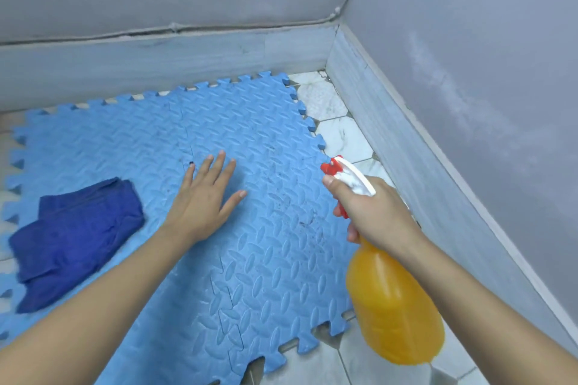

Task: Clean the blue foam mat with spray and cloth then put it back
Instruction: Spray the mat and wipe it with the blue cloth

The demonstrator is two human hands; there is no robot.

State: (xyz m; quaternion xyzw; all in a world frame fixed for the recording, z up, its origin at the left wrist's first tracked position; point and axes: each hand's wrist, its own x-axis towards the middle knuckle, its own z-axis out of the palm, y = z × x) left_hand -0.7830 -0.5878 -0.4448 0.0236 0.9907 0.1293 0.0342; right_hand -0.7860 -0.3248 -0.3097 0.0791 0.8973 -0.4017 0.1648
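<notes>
Left hand flat on blue foam mat

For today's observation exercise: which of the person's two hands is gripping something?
The right hand, gripping the orange spray bottle; the left hand lies flat on the mat.

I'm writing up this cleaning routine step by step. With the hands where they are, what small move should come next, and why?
Probably squeeze the trigger. The right hand grips the orange spray bottle, nozzle aimed over dark smudges on the blue mat. The left hand lies flat on the mat, and the blue cloth lies unused to its left.
</notes>
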